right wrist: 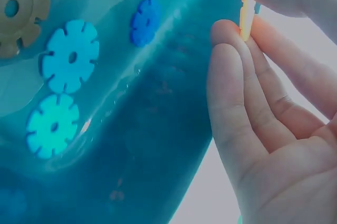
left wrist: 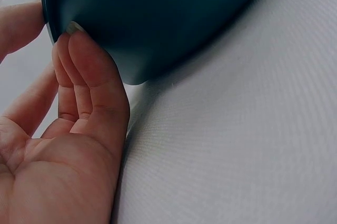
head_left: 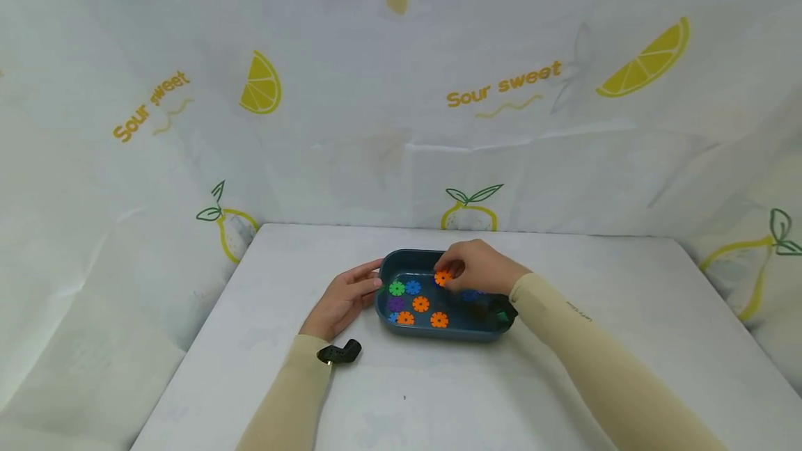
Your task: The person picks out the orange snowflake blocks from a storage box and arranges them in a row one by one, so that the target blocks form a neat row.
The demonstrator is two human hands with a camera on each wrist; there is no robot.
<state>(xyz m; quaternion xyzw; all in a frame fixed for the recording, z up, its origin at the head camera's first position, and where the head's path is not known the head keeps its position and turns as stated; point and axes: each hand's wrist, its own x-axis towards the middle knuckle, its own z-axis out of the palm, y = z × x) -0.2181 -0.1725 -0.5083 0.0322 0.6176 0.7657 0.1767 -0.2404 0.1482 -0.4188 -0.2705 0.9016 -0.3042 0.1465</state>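
Observation:
My right hand (head_left: 481,266) reaches over the dark blue-green tray (head_left: 451,334). Between thumb and fingertips it pinches an orange notched plastic disc (head_left: 442,278), seen edge-on and bright in the right wrist view, raised above the tray floor. At the tray's left end, my left hand (head_left: 343,300) holds the rim; its fingers (left wrist: 95,71) lie against the outer wall in the left wrist view. Inside the tray lie a green disc (head_left: 397,288), a blue disc (head_left: 413,287), a purple disc (head_left: 396,304) and several orange discs (head_left: 421,304). My right hand and wrist hide part of the tray's right side.
The tray stands on a white-covered table (head_left: 401,395). Behind it rises a white cloth backdrop (head_left: 351,159) printed with lemons and lettering. A black wrist strap (head_left: 340,352) sits on the left sleeve.

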